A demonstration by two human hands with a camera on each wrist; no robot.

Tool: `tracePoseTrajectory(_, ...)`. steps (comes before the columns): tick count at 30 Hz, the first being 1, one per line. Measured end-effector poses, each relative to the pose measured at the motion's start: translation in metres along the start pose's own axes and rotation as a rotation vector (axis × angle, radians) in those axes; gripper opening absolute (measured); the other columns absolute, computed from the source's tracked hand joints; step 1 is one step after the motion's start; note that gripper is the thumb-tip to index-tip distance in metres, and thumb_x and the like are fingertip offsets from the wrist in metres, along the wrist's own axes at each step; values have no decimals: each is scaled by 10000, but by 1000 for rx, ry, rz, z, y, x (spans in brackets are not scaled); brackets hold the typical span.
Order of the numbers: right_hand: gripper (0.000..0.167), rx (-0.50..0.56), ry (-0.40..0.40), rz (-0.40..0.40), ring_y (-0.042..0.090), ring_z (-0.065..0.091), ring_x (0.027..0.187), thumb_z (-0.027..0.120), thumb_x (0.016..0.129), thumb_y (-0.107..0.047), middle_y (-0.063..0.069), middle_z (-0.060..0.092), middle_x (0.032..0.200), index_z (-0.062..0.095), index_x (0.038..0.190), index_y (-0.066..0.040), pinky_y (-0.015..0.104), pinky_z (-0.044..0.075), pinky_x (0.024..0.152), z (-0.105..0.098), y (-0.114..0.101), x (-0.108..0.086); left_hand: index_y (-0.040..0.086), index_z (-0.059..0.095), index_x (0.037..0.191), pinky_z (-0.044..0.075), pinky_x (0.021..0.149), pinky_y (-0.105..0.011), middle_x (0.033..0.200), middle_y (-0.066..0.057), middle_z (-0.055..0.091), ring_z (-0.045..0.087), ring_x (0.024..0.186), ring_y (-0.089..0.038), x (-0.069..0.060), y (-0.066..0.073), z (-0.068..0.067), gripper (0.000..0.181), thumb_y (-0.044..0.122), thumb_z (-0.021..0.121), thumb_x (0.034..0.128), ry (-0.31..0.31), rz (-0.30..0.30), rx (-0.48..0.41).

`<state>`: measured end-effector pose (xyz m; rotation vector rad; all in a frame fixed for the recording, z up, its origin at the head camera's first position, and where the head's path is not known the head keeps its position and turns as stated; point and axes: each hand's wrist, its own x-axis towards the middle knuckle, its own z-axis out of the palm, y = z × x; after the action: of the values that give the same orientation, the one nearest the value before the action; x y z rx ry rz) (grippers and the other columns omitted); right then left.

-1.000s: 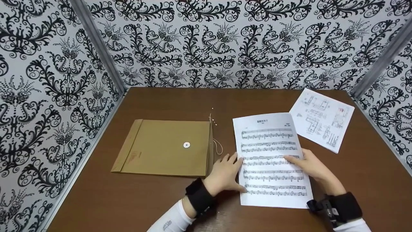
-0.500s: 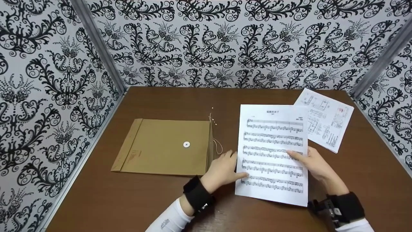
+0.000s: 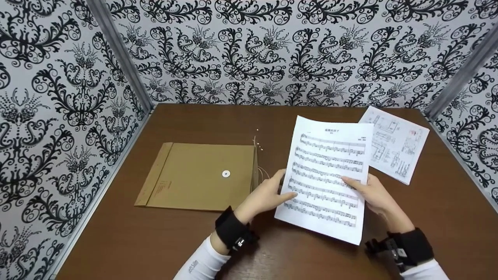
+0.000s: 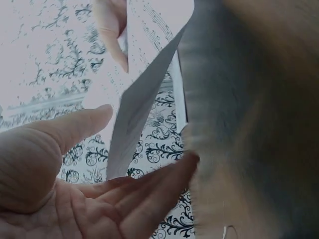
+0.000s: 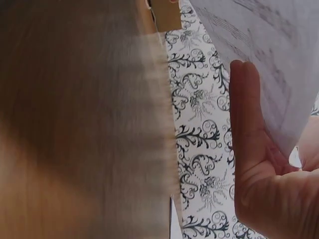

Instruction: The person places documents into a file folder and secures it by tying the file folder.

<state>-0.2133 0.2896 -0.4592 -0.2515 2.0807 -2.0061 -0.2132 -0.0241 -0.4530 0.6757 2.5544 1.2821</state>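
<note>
Sheet music is held up at a tilt above the table in the head view. My right hand grips it by its right edge, thumb on the printed face. In the right wrist view, straight fingers lie behind the paper. My left hand is at the opposite edge, thumb over the front. The left wrist view shows that hand's thumb at the paper's edge and its fingers extended beneath, with a wide gap between. How many sheets there are, I cannot tell.
A brown document envelope with a white button and loose string lies left on the brown table. Papers with technical drawings lie at the far right, partly behind the sheet music. Patterned walls stand around the table.
The sheet music has been raised and tilted, its top leaning right and its lower edge swinging left. My left hand has moved up along the left edge. The envelope and drawings stay put.
</note>
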Motion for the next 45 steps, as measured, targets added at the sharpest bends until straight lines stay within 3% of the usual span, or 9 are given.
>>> tracePoseTrajectory(5,293,20,27,5,186,799,866,552,1055,-140,-50,795,1037,580,1343,-96,402,646,728,8,-5,5,67,321,1560,587,940,-365,1299,-153,674,696,1176,-287,3,-2,-6,672,207,663,998,-30,5,-204)
tracePoseTrajectory(9,396,0,56,28,180,798,874,563,1055,-187,-72,788,1037,504,1420,-46,404,647,738,14,-9,8,61,276,1579,613,880,-380,1291,-191,662,713,1131,-325,4,-2,-10,669,166,624,1017,-30,-10,-320)
tracePoseTrajectory(13,482,-15,71,39,172,797,887,561,1058,-220,-91,782,1041,436,1471,-5,403,647,752,18,-12,10,39,284,1570,594,812,-323,1244,-182,652,720,993,-266,4,-4,-13,644,143,606,1023,6,-16,-333)
tracePoseTrajectory(17,451,6,67,42,176,798,891,556,1060,-227,-82,784,1043,457,1452,-29,407,647,754,20,-12,12,10,326,1532,603,749,-309,1220,-201,643,710,901,-206,4,-6,-17,584,108,593,1022,13,-17,-370)
tracePoseTrajectory(22,300,42,67,64,189,800,882,565,1056,-228,-66,791,1033,549,1346,-153,418,645,749,21,-13,14,-7,385,1466,613,670,-298,1157,-222,667,690,766,-125,5,-9,-23,503,79,591,1015,-12,-37,-434)
tracePoseTrajectory(28,290,80,17,65,196,799,913,542,1067,-225,-54,791,1061,544,1350,-162,422,644,766,21,-15,15,-11,441,1413,600,649,-267,1096,-234,693,680,710,-93,7,-13,-32,456,80,616,1002,-45,-40,-435)
tracePoseTrajectory(33,303,87,5,65,178,796,909,531,1071,-224,-54,790,1056,531,1361,-133,378,647,763,18,-16,16,-13,416,1448,595,652,-239,1107,-264,700,696,711,-75,7,-18,-41,493,64,612,1003,-110,-21,-490)
tracePoseTrajectory(38,303,71,25,63,157,792,904,524,1074,-225,-69,786,1049,518,1362,-133,338,645,757,13,-18,17,11,414,1455,609,644,-248,1073,-175,726,729,726,-94,6,-23,-51,481,61,596,1012,-204,-39,-571)
tracePoseTrajectory(45,234,168,14,75,154,783,963,517,1075,-197,-49,786,1086,564,1303,-179,309,639,808,3,-22,20,17,469,1387,606,641,-249,1002,-59,734,738,735,-108,4,-29,-63,414,82,614,1005,-250,-49,-558)
